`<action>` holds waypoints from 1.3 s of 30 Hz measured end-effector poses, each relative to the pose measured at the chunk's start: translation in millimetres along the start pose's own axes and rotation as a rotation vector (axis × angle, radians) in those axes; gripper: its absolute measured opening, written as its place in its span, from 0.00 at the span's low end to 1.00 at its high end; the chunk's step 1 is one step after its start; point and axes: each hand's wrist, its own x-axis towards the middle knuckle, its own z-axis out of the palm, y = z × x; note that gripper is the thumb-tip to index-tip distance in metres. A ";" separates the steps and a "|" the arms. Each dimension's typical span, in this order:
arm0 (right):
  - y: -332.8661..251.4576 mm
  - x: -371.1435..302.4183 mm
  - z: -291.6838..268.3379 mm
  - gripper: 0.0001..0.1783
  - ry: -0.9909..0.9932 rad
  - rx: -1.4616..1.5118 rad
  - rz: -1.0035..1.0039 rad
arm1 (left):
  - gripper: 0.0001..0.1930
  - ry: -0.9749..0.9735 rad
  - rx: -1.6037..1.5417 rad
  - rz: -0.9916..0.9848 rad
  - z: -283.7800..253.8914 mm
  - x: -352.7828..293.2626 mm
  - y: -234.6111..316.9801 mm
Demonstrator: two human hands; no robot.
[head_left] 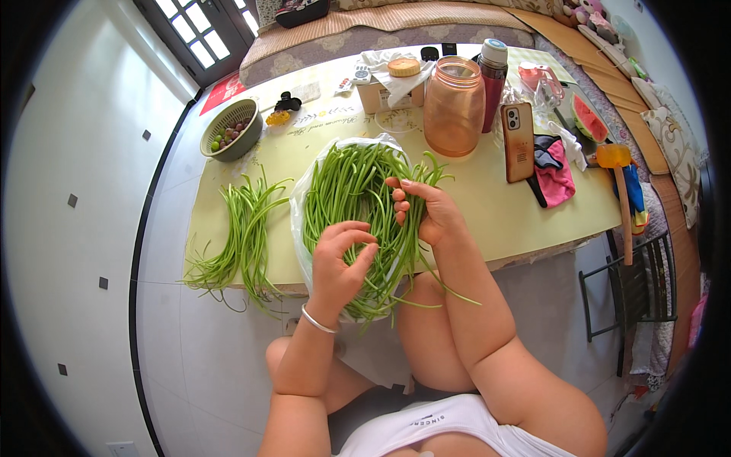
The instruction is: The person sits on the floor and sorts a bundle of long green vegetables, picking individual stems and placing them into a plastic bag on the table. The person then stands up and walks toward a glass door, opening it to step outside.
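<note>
- A big heap of long green beans (358,198) lies in the middle of the frame, on an opened clear plastic bag (301,206) spread over the near edge of a low table (487,206) with a pale yellow cover.
- The left hand (341,263), a silver bangle (317,321) on its wrist, sits at the lower part of the heap with its fingers curled around a few bean strands, pinching them.
- The right hand (425,209) rests on the right side of the heap, fingers bent and gripping several strands; some beans hang past the table edge below it.
- The two hands are near each other but apart, both in the beans.
- A smaller bundle of beans (244,228) lies on the table left of the bag, well clear of the hands, its ends trailing over the edge.
- Upper left of the table: a green colander (247,141) with small round fruit inside.
- Behind the heap stands an orange-tinted plastic jar (454,107), with a dark red bottle (493,76) just beside it.
- Right of the jar lies a phone (518,141), next to a pink cloth (560,179).
- At the upper right, a watermelon slice (588,118).
</note>
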 end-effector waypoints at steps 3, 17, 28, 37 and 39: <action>-1.9 -1.5 -2.2 0.11 -0.042 0.015 0.018 | 0.16 0.097 0.421 0.032 -1.1 0.8 -15.4; 9.2 2.5 3.3 0.08 0.040 -0.004 -0.017 | 0.28 -0.109 0.779 -0.086 4.2 -1.5 -26.4; 14.5 7.2 2.7 0.09 0.038 0.042 -0.047 | 0.22 0.176 0.207 -0.030 0.0 -0.5 -16.1; 15.3 7.7 2.5 0.18 -0.123 0.033 -0.079 | 0.26 0.009 -0.293 -0.020 6.3 -5.2 -1.2; 15.3 5.5 6.7 0.19 -0.139 0.025 -0.086 | 0.28 -0.034 -0.485 -0.055 9.4 -5.5 0.5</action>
